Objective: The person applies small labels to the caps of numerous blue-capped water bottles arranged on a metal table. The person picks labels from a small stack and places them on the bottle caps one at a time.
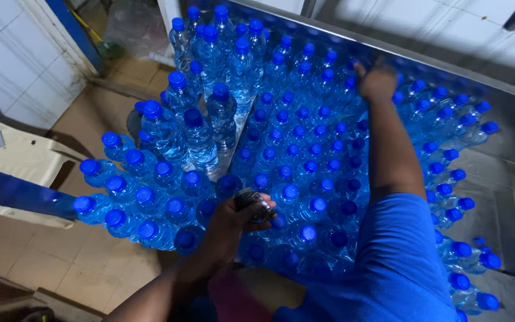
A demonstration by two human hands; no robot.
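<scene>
Left hand (233, 223) was closed around a small dark object (253, 200), kind unclear, held just above blue-capped clear plastic water bottles (293, 155) at the near edge. Right hand (377, 80) reached far across the pack, resting on caps near the back wall (448, 53); fingers blurred, can't tell if wide or curled. Bottles stood upright, packed cap to cap w/ hardly any gaps, on a steel table (496, 197). Bare metal showed on the right side only. Tiled floor (78, 262) lay left, w/ a pale plastic chair (25, 161).
</scene>
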